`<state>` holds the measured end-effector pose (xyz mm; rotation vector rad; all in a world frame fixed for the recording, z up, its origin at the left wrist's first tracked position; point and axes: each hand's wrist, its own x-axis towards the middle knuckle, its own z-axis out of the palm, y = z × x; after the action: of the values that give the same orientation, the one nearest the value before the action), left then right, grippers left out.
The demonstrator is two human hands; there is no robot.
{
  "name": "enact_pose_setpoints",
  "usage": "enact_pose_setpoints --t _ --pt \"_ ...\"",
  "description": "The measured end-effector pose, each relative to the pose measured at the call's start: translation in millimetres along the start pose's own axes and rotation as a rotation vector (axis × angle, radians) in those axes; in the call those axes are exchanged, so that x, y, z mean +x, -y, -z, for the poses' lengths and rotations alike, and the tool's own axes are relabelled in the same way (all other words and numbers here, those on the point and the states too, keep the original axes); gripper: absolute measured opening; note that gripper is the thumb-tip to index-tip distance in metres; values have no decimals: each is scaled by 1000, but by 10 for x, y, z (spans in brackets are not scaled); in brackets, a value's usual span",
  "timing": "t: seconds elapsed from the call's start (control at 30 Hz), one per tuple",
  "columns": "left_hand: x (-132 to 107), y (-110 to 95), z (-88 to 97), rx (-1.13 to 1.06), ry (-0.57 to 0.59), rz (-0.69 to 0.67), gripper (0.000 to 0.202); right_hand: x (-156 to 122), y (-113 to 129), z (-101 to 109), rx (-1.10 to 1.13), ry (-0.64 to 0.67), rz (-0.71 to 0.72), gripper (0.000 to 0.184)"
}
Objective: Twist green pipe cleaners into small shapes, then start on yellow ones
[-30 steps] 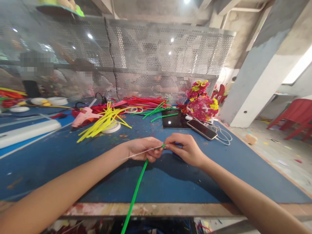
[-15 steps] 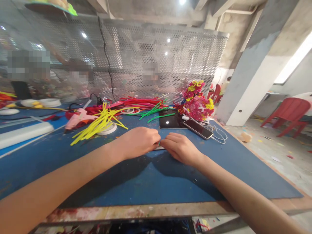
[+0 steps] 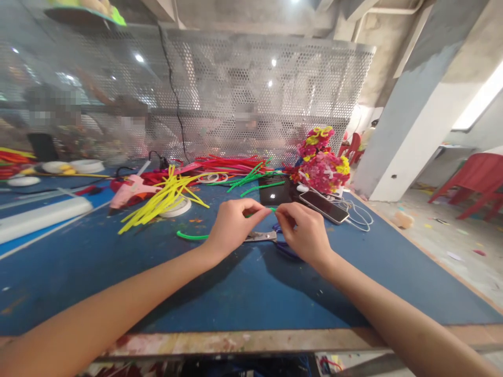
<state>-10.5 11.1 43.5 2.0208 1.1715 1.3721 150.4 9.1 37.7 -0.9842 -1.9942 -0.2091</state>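
Above the blue tabletop, my left hand pinches a green pipe cleaner, which shows as a short bit between the fingertips. My right hand is closed in a pinch on the same bit, its fingertips almost meeting the left ones. A green length sticks out to the left of my left wrist; whether it joins the pinched bit is hidden by the hand. Below the hands lie scissors with blue handles, their blade tips partly covered by my left hand and a handle partly by my right.
Yellow pipe cleaners lie over a white tape roll, beside a pink glue gun. Farther back are red pipe cleaners, a black box, a phone with a white cable, and a pink fuzzy flower figure.
Both hands have risen slightly from the table and turned into fingertip pinches. The scissors and the green length at left now show. The view has shifted a little.
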Motion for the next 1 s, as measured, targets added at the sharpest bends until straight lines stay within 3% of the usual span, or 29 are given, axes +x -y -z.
enact_pose_setpoints --t 0.1,0.17,0.27,0.33,0.5,0.53,0.6,0.7,0.83,0.9,1.0 --pt "-28 69 -73 -461 143 336 25 -8 19 -10 3 -31 -12 14" --pt "-21 125 -106 -703 230 485 24 -6 26 -2 77 -31 -56 13" --pt "34 211 -94 -741 271 514 25 12 17 4 299 27 -212 12" --pt "81 253 -43 -563 246 355 23 30 -15 -9 500 104 -341 12" --pt "78 268 75 51 120 -369 14 67 -154 -75 1200 477 -740 16" --pt "51 258 74 123 95 -439 15 70 -175 -82 1296 535 -801 17" --pt "-4 231 45 174 38 -439 16 72 -194 -80 1327 555 -827 18" --pt "-47 194 -22 116 -13 -246 14 63 -179 -51 1013 424 -622 14" --pt "-39 184 -79 -2 55 -14 15 23 -160 -31 383 190 -90 10" --pt "-37 192 -91 -68 89 52 18 8 -166 -30 185 131 107 13" --pt "-34 214 -93 -103 84 42 21 13 -171 -11 101 106 178 14"
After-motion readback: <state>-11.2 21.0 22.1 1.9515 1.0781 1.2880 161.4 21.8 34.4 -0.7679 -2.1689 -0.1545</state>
